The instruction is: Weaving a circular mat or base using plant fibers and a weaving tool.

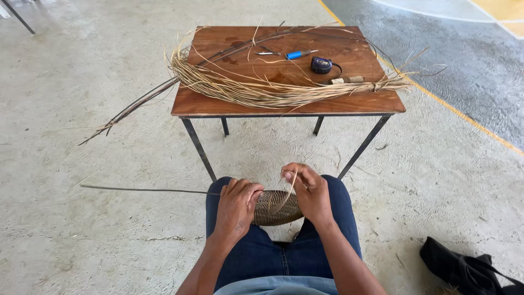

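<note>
A small round woven piece (275,210) of coiled brown fibre rests on my lap, edge towards me. My left hand (237,205) grips its left side, fingers curled over the rim. My right hand (308,191) sits on its right side and pinches a thin pale fibre strip (291,188) that runs down to the weave. A long dark thin rod (142,190) sticks out to the left from under my left hand.
A wooden table (349,104) on metal legs stands in front of my knees. On it lie a bundle of dry straw fibres (262,90), dark long rods (142,104), a blue-handled tool (297,54) and a tape measure (321,65). A black bag (464,270) lies on the concrete floor at right.
</note>
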